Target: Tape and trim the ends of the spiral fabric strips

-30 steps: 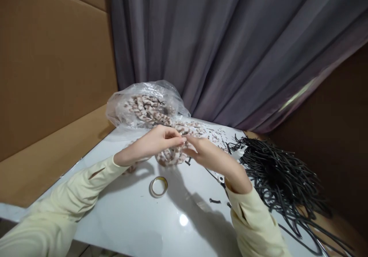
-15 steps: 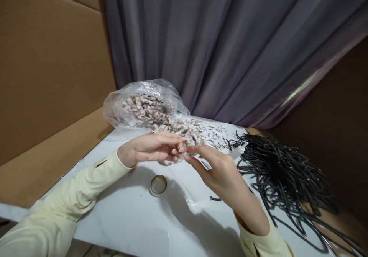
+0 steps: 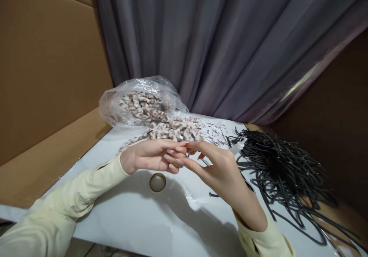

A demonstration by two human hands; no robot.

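Strips of fluff (image 3: 184, 128) lie just beyond the fingertips, pile stretching sideways, nearer my left hand (image 3: 148, 155); its fingers curl loosely; my right hand (image 3: 222, 169) narrows against them; whether either holds anything, I cannot tell.

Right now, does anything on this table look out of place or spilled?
Small scraps lie scattered near the far edge of the table, like uncleared litter. The black cords on the right look messy too: they are tangled, and some strands trail past the table edge. Nothing looks damaged.
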